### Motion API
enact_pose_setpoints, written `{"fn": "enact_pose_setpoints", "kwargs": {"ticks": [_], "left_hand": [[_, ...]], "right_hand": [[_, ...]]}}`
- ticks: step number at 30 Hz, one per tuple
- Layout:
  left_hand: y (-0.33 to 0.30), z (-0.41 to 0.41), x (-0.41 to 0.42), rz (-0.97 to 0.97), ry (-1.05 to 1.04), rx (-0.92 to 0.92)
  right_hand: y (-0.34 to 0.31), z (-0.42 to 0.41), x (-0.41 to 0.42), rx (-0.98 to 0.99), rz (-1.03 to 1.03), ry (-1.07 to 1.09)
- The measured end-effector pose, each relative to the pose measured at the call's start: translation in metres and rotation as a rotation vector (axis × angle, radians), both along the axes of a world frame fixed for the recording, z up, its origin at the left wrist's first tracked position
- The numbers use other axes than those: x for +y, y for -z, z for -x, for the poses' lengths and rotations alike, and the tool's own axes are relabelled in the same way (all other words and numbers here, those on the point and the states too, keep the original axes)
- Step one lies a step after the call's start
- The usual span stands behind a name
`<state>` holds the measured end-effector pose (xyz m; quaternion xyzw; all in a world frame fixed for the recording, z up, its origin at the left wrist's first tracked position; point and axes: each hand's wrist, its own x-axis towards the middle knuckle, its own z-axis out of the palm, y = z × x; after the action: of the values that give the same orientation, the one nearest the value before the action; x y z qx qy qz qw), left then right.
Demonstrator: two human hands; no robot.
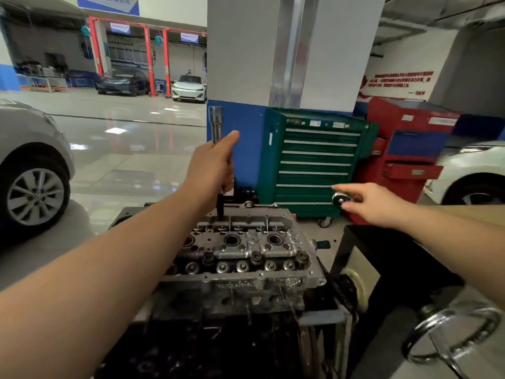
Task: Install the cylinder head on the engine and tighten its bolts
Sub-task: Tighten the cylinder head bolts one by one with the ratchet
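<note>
Left hand (216,170) grips an upright extension bar (218,160) seated at the cylinder head's (246,250) 11 o'clock corner. Right hand (374,203) pinches a ratchet head (340,199), 2 o'clock. Green tool cabinet (314,160) behind.

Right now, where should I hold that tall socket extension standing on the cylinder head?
Grip the socket extension mid-shaft from the left side, as the left hand does: it stands upright, its lower end seated at the cylinder head's far edge.

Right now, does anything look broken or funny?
Nothing looks broken. The red tool cabinet behind has drawers hanging open and crooked. The cylinder head sits flat on the engine.
</note>
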<state>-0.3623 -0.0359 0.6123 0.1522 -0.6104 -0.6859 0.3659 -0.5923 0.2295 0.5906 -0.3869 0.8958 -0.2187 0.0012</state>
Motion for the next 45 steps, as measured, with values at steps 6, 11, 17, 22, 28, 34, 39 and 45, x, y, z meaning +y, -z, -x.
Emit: {"fn": "enact_pose_setpoints", "kwargs": {"ticks": [6, 11, 17, 22, 28, 34, 39, 45], "left_hand": [[0.019, -0.005, -0.006, -0.036, -0.097, -0.010], [0.023, -0.007, -0.006, -0.065, -0.098, 0.044], [0.020, -0.016, -0.007, -0.062, -0.117, 0.063], [0.007, -0.026, -0.008, 0.033, -0.211, 0.014], [-0.001, -0.048, -0.020, 0.105, -0.136, -0.129], [0.008, -0.063, -0.026, 0.105, -0.085, -0.085], [0.008, -0.073, -0.044, 0.059, -0.062, -0.026], [0.005, -0.072, -0.058, -0.038, -0.007, 0.044]], "right_hand": [[0.073, 0.027, 0.021, 0.131, -0.056, 0.249], [0.101, 0.045, 0.042, 0.112, -0.111, 0.368], [0.103, 0.038, 0.049, 0.256, -0.310, 0.408], [0.070, -0.010, 0.012, 0.334, -0.032, 0.333], [0.021, -0.138, -0.106, -0.054, 0.421, -0.215], [0.037, -0.199, -0.170, -0.128, 0.262, -0.306], [0.051, -0.198, -0.179, -0.129, 0.237, -0.302], [0.042, -0.179, -0.191, -0.133, 0.135, -0.355]]}}
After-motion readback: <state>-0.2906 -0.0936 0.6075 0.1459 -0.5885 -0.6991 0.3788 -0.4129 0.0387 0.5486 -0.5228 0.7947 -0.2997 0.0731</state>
